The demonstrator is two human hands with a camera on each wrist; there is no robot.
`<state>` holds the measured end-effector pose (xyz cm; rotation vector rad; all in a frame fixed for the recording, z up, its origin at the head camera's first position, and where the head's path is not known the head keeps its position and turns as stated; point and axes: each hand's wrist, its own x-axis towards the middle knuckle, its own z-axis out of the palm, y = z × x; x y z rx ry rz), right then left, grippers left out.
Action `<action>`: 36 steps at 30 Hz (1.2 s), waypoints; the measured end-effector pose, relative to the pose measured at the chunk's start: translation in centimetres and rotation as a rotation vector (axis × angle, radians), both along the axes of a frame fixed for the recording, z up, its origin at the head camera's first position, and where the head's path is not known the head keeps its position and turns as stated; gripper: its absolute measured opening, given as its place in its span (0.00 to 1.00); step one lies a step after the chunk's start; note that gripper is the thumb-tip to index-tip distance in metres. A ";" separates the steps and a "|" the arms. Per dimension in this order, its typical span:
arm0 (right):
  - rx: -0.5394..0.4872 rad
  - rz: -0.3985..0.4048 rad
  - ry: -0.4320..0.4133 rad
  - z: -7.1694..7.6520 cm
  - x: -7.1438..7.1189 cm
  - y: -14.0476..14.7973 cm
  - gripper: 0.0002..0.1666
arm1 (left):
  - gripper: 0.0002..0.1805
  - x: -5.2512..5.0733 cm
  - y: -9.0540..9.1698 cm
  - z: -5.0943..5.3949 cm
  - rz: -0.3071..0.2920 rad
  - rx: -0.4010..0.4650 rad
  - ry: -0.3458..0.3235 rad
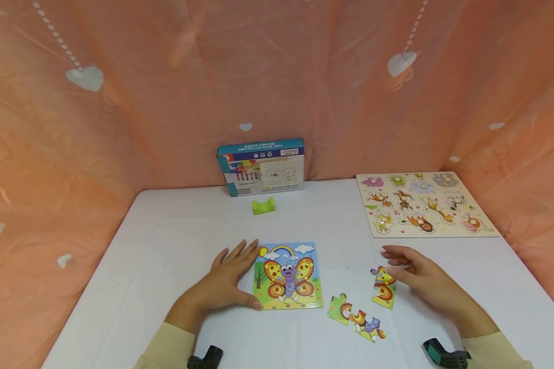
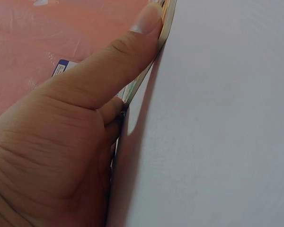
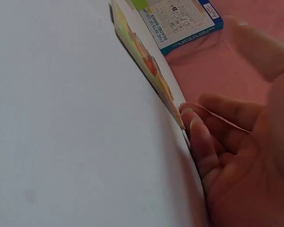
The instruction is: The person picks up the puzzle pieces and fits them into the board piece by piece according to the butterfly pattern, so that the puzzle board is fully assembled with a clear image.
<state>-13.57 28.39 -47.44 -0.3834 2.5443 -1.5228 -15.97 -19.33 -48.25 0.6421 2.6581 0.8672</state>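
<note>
A square butterfly puzzle board (image 1: pixel 288 275) lies on the white table in the head view. Along its left edge my left hand (image 1: pixel 228 279) rests with fingers spread, the thumb at the lower left corner. The left wrist view shows that thumb (image 2: pixel 118 61) against the board's edge. My right hand (image 1: pixel 422 274) hovers by a loose puzzle piece (image 1: pixel 384 288), its thumb near the piece's upper end and its fingers loosely bent. No piece shows between the fingers (image 3: pixel 203 146) in the right wrist view. Two more puzzle pieces, one green (image 1: pixel 339 309) and one purple-orange (image 1: pixel 368 326), lie between board and hand.
An animal peg puzzle (image 1: pixel 424 205) lies at the table's back right. A blue and white box (image 1: pixel 265 169) stands at the back against the orange curtain (image 1: pixel 268 77). In front of the box is a small green block (image 1: pixel 263 207).
</note>
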 end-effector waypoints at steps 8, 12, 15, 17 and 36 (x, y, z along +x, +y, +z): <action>0.195 0.054 0.125 0.2 0.3 -0.9 0.25 | 0.72 0.0 -0.1 -0.1 -0.006 0.003 0.004; 0.204 0.046 0.110 0.3 0.4 -1.3 0.23 | 0.72 0.0 -0.1 -0.1 -0.011 0.006 0.008; 0.193 0.041 0.088 0.5 0.4 -1.6 0.23 | 0.72 0.0 -0.1 0.0 -0.014 0.008 0.010; 0.182 0.035 0.066 0.6 0.4 -1.8 0.23 | 0.72 0.0 -0.1 0.0 -0.014 0.011 0.010; -0.098 -0.074 0.103 0.8 0.8 -2.9 0.19 | 0.72 0.0 0.0 -0.1 -0.002 0.002 0.010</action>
